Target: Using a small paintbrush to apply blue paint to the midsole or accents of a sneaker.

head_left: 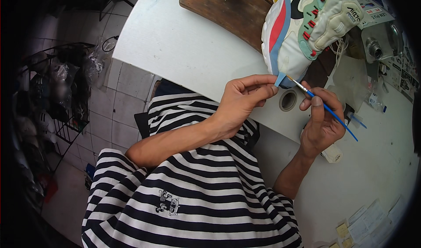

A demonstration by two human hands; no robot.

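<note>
Your left hand [244,99] pinches the blue heel tab [279,78] of the multicoloured sneaker [302,26], which rests tilted on the wooden board [232,11] on the white table [184,46]. Your right hand [321,116] grips a thin blue paintbrush [326,109], its tip touching that tab. A tape roll [288,100] lies just below.

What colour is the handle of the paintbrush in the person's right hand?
Blue, seen in the head view: the paintbrush has a thin blue handle, held by the right hand.

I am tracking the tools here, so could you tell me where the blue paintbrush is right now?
In the head view, the blue paintbrush is in the right hand, right of centre, its tip at the sneaker heel beside the left hand.
</note>
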